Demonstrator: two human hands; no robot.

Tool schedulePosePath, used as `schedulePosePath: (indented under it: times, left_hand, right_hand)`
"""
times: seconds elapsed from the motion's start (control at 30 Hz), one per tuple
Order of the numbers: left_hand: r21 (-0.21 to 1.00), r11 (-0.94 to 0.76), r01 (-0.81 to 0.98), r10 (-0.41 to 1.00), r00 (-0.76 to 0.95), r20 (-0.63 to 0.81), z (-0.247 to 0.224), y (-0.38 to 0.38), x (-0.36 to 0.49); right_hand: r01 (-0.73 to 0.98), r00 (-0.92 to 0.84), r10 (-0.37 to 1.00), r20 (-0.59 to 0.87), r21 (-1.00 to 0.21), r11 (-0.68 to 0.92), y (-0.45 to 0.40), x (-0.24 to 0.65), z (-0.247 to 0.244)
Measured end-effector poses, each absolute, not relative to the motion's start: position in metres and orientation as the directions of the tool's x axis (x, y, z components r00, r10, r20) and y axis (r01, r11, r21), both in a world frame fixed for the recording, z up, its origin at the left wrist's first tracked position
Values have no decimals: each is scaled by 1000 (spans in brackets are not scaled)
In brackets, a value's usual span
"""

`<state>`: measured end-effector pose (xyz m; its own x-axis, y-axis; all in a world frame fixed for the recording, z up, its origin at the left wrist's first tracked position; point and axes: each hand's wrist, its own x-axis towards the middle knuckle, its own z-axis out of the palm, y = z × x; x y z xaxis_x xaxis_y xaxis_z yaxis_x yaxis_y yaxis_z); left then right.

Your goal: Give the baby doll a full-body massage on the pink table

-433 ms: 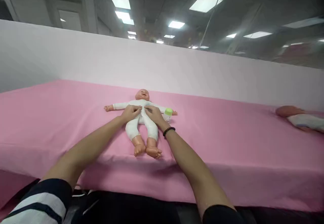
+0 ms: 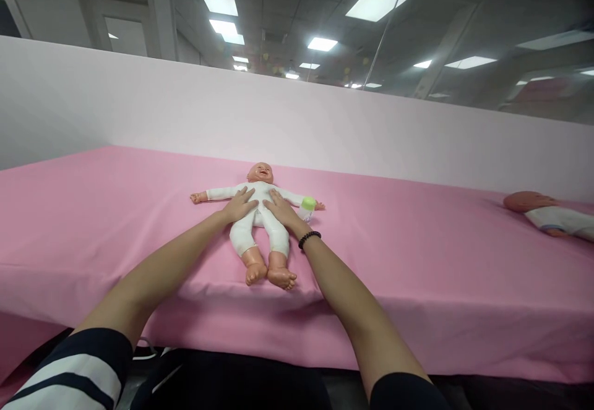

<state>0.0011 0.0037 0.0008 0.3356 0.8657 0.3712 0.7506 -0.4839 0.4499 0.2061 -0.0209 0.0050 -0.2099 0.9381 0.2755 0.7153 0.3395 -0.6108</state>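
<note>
A baby doll in a white body suit lies on its back, head away from me, arms spread and feet near the front edge. My left hand rests on the left side of its torso, fingers spread. On the right side of the torso lies my right hand, its fingers also apart, with a dark beaded bracelet at the wrist. Neither hand grips anything. Beside my right hand, at the doll's arm, is a clear bottle with a green cap.
The doll lies on a table with a pink cloth. A second doll in white lies at the far right. Behind the cloth stands a low white wall with glass above it.
The fingers of both hands, earlier drawn together at the middle of the doll's chest, have opened out and now lie spread on its torso. The doll and bottle have not moved.
</note>
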Motion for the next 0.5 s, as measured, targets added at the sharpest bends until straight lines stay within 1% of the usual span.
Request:
schedulePosePath:
  times: [0.13, 0.2, 0.23, 0.3, 0.4, 0.5]
  left_hand:
    - [386, -483, 786, 838, 286, 465, 12, -12, 4]
    - [347, -507, 789, 806, 291, 515, 16, -19, 6]
    - [332, -526, 783, 789, 303, 535, 16, -21, 7]
    - [328, -573, 751, 757, 333, 562, 16, -22, 8]
    - [389, -626, 676, 745, 371, 555, 11, -16, 8]
    - [450, -657, 605, 745, 428, 511, 7, -6, 7]
  right_hand:
    - [848, -77, 917, 390, -458, 266, -36, 201, 15]
    - [880, -52, 895, 444, -403, 251, -38, 199, 17]
    - [879, -66, 879, 472, -390, 275, -37, 198, 17]
    - [835, -140, 839, 525, -393, 385, -34, 198, 15]
    - [705, -266, 785, 560, -442, 555, -26, 200, 9]
    - [610, -343, 788, 511, -516, 601, -19, 203, 4]
